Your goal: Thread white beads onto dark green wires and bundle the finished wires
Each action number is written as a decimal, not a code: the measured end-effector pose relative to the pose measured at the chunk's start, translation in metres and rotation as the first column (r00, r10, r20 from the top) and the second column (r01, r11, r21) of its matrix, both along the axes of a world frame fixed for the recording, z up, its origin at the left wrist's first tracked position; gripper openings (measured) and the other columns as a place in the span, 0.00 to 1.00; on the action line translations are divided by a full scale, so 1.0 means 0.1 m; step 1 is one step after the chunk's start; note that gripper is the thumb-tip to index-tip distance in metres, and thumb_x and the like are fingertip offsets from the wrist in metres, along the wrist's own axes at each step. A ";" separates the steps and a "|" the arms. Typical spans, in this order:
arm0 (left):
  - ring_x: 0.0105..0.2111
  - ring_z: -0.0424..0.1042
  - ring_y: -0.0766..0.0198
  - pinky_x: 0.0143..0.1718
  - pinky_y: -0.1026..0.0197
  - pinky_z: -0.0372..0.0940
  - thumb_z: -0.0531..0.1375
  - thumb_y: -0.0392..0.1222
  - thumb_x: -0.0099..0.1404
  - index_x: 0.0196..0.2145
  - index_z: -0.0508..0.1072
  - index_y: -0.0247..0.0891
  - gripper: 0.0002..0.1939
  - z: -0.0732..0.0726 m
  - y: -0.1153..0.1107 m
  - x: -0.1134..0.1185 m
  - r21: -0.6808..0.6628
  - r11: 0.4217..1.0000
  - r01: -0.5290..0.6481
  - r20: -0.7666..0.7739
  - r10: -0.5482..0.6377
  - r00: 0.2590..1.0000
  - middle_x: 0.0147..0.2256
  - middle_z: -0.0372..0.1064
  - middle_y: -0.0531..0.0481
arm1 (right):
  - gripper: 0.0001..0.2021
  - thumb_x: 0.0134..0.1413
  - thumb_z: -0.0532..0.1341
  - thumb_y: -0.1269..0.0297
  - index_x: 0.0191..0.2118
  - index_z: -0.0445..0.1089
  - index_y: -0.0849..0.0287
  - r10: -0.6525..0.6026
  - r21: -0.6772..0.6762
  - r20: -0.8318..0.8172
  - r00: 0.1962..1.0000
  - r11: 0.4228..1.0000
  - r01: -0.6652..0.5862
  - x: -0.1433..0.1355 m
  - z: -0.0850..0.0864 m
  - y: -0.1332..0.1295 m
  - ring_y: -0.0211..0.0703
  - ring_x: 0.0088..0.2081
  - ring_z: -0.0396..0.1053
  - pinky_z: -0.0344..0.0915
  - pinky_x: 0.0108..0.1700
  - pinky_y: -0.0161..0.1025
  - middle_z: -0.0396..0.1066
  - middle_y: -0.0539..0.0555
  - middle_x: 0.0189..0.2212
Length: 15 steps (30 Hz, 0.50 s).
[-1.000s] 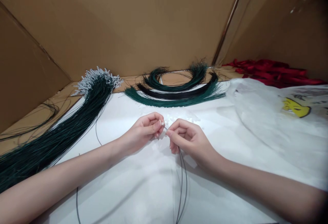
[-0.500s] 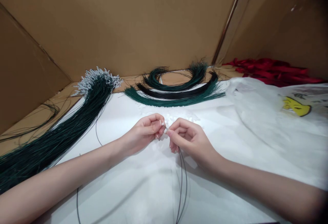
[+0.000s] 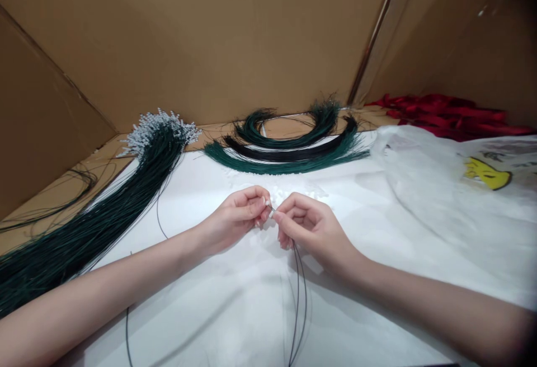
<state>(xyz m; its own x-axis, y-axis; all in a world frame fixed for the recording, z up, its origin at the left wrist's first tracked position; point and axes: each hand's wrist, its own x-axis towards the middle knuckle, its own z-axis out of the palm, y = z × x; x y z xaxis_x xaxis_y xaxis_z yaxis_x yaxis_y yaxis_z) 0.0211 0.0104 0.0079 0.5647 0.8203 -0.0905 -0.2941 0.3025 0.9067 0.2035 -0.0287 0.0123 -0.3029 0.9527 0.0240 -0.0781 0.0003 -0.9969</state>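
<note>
My left hand (image 3: pixel 245 210) pinches a small white bead (image 3: pixel 265 201) between thumb and forefinger. Close on its right, my right hand (image 3: pixel 308 221) is closed on a thin dark cord (image 3: pixel 297 300), whose tip reaches toward the bead. Two strands of the cord hang below my right hand. Whether the tip is inside the bead is too small to tell. Small white beads (image 3: pixel 310 189) lie scattered on the white sheet (image 3: pixel 235 311) just behind my fingers.
Left lies a long bundle of dark green cords (image 3: pixel 92 227) with white beaded ends (image 3: pixel 159 129). Curved green and black cord bundles (image 3: pixel 289 154) lie behind my hands. Red ribbons (image 3: pixel 453 115) and a clear plastic bag (image 3: pixel 453 210) are at right, cardboard walls (image 3: pixel 235 37) behind.
</note>
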 end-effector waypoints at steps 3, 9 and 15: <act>0.25 0.60 0.69 0.31 0.63 0.54 0.68 0.45 0.59 0.33 0.70 0.35 0.13 0.01 0.00 0.01 0.002 1.000 -0.005 -0.006 0.005 1.000 0.24 0.63 0.54 | 0.05 0.56 0.63 0.67 0.30 0.68 0.59 -0.007 0.005 0.001 1.000 1.000 0.007 0.00 0.01 0.00 0.32 0.22 0.65 0.63 0.27 0.31 0.68 0.46 0.19; 0.25 0.60 0.69 0.31 0.63 0.54 0.68 0.45 0.58 0.33 0.70 0.35 0.13 0.00 0.00 0.02 -0.001 1.000 0.003 -0.021 -0.003 1.000 0.23 0.64 0.54 | 0.05 0.56 0.63 0.68 0.30 0.68 0.59 -0.009 0.026 0.013 1.000 1.000 0.009 0.01 0.01 -0.01 0.32 0.22 0.65 0.63 0.27 0.31 0.68 0.46 0.19; 0.25 0.60 0.69 0.30 0.63 0.53 0.68 0.45 0.57 0.32 0.70 0.34 0.14 0.02 0.00 0.03 0.004 1.000 0.001 -0.029 -0.001 1.000 0.23 0.63 0.53 | 0.05 0.56 0.63 0.67 0.30 0.68 0.59 -0.043 0.062 0.052 0.998 0.997 0.040 0.01 0.01 -0.01 0.34 0.22 0.65 0.62 0.28 0.33 0.68 0.47 0.19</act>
<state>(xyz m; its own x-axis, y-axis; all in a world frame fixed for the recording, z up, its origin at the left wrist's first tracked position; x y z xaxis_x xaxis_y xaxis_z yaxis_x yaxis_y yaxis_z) 0.0238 0.0104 0.0101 0.5625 0.8203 -0.1039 -0.2674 0.2993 0.9159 0.2044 -0.0301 0.0128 -0.2657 0.9617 0.0670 -0.0241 0.0629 -0.9977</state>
